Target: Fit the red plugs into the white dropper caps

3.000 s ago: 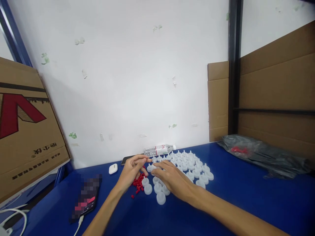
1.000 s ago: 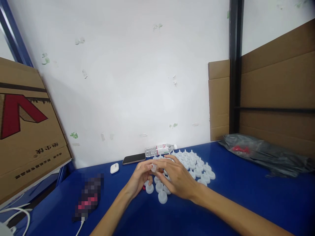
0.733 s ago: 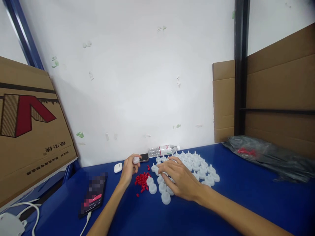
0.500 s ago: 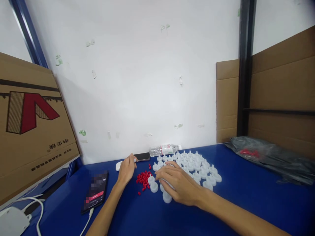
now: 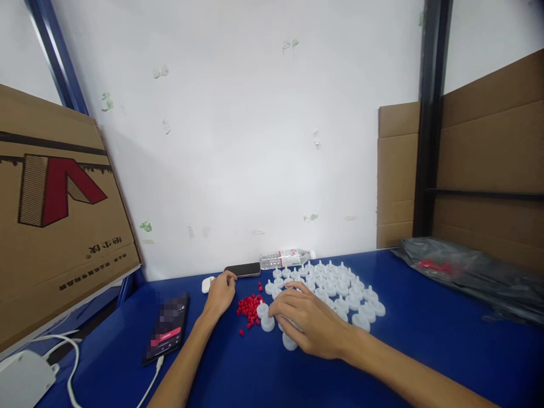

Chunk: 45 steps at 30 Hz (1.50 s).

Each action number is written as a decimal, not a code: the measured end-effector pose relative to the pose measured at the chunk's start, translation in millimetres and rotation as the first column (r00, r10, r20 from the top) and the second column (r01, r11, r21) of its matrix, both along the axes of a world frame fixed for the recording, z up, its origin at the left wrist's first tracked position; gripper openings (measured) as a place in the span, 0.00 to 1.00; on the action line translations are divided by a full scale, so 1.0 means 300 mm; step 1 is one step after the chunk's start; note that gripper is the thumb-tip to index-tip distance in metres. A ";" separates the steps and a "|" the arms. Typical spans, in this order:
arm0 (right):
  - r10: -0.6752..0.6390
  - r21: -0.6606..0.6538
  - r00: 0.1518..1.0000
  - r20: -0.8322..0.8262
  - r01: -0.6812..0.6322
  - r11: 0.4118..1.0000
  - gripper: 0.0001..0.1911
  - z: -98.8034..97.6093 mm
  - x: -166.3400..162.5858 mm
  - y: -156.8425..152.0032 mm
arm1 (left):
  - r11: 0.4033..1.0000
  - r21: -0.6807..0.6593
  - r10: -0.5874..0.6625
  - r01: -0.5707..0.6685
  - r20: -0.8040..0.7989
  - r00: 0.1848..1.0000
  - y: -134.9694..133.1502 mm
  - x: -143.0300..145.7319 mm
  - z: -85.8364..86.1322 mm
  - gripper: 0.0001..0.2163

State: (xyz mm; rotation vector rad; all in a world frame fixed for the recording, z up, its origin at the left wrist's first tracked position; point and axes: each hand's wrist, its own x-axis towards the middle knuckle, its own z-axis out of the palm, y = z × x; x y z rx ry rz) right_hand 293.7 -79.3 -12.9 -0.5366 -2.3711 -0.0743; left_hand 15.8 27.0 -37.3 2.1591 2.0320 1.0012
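Note:
My left hand lies on the blue table with its fingers curled, close to a white earbud case and a dark phone. What it holds, if anything, is hidden. A small heap of red plugs sits between my hands. My right hand rests palm down on the near rows of white plastic caps, fingers bent and apart, fingertips touching the caps by the red heap.
A water bottle lies by the wall. A lit phone on a cable lies at the left, a white charger beyond it. A cardboard box leans at left. A black bag lies at right.
My hands were together at a white cap; the left then carried it away to the left, toward the earbud case. The right hand dropped back onto the caps. The view shifted left.

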 end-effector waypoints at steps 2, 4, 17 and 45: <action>0.006 0.012 1.000 0.010 -0.006 1.000 0.11 0.000 0.000 -0.001 | 1.000 -0.004 -0.019 0.019 -0.019 1.000 -0.001 0.006 -0.002 0.13; 0.006 0.023 1.000 0.018 -0.007 1.000 0.11 0.002 -0.001 -0.003 | 0.999 0.004 -0.047 0.047 -0.048 0.998 -0.004 0.014 -0.004 0.13; 0.013 -0.087 0.994 0.109 -0.003 0.996 0.12 -0.012 -0.004 -0.011 | 0.939 0.047 -0.283 0.341 -0.458 0.843 -0.037 0.085 -0.006 0.17; 0.012 -0.210 0.978 0.209 0.032 0.977 0.20 -0.027 0.012 0.001 | 0.912 -0.079 -0.409 0.402 -0.242 0.880 -0.035 0.065 0.006 0.11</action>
